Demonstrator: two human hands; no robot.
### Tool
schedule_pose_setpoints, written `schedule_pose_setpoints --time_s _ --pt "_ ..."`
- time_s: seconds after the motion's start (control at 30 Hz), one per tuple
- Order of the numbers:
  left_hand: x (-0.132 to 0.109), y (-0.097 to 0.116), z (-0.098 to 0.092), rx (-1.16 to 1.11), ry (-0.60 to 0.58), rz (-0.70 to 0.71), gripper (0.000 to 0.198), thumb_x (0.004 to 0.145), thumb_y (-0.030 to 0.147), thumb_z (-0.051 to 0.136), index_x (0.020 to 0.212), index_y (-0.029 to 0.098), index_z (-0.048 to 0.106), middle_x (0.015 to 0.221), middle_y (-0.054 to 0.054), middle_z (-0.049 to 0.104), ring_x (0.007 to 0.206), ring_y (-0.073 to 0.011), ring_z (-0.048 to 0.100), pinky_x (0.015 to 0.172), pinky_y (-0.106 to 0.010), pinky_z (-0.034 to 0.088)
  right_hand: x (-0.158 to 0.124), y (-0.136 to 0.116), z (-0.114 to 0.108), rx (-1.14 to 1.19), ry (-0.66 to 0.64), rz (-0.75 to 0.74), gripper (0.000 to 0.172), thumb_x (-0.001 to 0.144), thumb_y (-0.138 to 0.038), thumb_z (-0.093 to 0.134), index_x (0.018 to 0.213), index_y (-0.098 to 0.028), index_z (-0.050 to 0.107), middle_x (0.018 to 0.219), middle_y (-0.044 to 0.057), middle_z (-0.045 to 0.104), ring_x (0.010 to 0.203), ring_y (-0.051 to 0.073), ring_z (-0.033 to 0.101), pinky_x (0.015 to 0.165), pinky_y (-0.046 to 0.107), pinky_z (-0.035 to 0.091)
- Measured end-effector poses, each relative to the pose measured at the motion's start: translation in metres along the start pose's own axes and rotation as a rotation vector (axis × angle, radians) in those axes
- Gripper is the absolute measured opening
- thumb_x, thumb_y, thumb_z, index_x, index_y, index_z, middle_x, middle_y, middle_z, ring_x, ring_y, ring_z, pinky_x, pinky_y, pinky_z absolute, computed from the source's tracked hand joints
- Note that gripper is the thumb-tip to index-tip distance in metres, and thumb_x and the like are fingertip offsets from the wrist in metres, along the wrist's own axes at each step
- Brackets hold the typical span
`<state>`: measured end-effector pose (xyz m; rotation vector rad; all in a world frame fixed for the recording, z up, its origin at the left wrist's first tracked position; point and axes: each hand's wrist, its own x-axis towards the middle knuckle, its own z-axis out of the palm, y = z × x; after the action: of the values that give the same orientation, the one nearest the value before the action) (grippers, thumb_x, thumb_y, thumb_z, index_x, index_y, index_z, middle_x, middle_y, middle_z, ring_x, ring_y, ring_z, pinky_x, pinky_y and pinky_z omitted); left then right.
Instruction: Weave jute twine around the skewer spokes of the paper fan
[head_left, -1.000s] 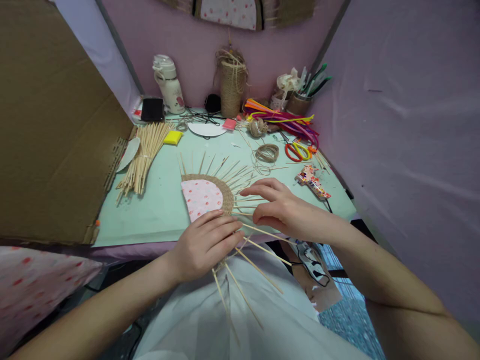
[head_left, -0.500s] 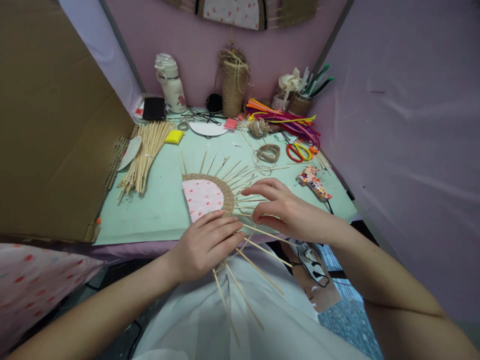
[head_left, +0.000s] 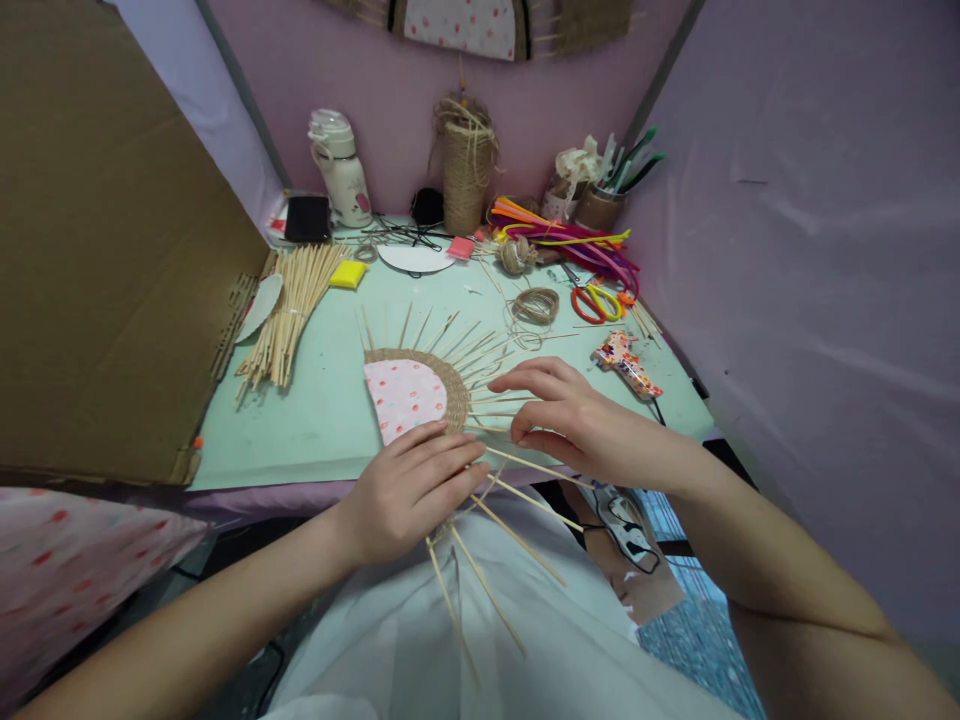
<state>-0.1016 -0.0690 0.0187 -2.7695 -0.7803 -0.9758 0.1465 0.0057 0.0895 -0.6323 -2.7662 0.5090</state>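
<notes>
Lying at the near edge of the pale green table point(head_left: 322, 420), a half-round woven piece point(head_left: 420, 390) shows a pink dotted fabric centre ringed with brown twine, and thin wooden sticks point(head_left: 480, 350) fan out from its rim like spokes, some jutting past the table edge over the person's lap. The left hand point(head_left: 409, 490) rests flat on the near part of the piece, fingers stretched out together and not gripping anything. The right hand point(head_left: 577, 425) sits just to the right, fingers curled over the spokes, thumb and fingertips close around them; whether it pinches a stick or the twine cannot be told. Farther back lies a small coil of twine point(head_left: 535, 305), with red-handled scissors point(head_left: 592, 300) beside it and a patterned glue gun point(head_left: 626, 362) near the right edge. A bundle of loose sticks point(head_left: 289, 305) lies at the left, against a sheet of cardboard point(head_left: 112, 250). Along the back wall stand a white bottle point(head_left: 339, 168), a twine-wrapped holder point(head_left: 466, 165) and bright pipe cleaners point(head_left: 570, 240).
</notes>
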Motion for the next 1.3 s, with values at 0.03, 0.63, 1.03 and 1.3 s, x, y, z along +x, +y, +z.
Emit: schedule_pose_setpoints --time_s 0.03,0.63,1.03,1.3 --pt "0.000 0.000 0.000 0.001 0.001 -0.001 0.028 0.094 0.011 0.050 0.120 0.010 0.061 0.121 -0.014 0.068 0.120 -0.0228 0.059 0.106 -0.045 0.045 0.000 0.000 0.000 -0.003 -0.004 0.001 0.014 0.093 -0.018 0.054 0.089 -0.021 0.067 0.134 0.009 0.055 0.130 0.027 0.039 0.105 0.049 0.038" --pt "-0.009 -0.002 0.008 -0.040 -0.008 -0.039 0.031 0.095 0.012 0.045 0.122 0.011 0.060 0.124 -0.014 0.067 0.125 -0.0221 0.056 0.108 -0.045 0.042 0.001 0.003 0.003 0.029 -0.003 0.046 0.012 0.091 -0.018 0.056 0.089 -0.021 0.067 0.133 0.009 0.056 0.130 0.025 0.040 0.105 0.048 0.039" --pt "-0.010 -0.017 0.017 0.000 -0.002 -0.029 0.029 0.096 0.012 0.044 0.120 0.010 0.061 0.120 -0.013 0.069 0.121 -0.0225 0.058 0.104 -0.042 0.046 0.006 0.011 0.019 0.036 0.031 0.093 0.012 0.093 -0.019 0.054 0.090 -0.021 0.066 0.131 0.010 0.058 0.128 0.026 0.042 0.103 0.049 0.041" --pt "-0.021 -0.031 0.028 -0.015 -0.013 -0.025 0.030 0.096 0.011 0.042 0.120 0.008 0.060 0.121 -0.016 0.068 0.127 -0.0243 0.054 0.105 -0.045 0.046 -0.003 0.024 0.030 0.115 0.179 0.211 0.017 0.095 -0.021 0.050 0.107 -0.023 0.061 0.130 0.011 0.057 0.124 0.025 0.047 0.102 0.048 0.041"
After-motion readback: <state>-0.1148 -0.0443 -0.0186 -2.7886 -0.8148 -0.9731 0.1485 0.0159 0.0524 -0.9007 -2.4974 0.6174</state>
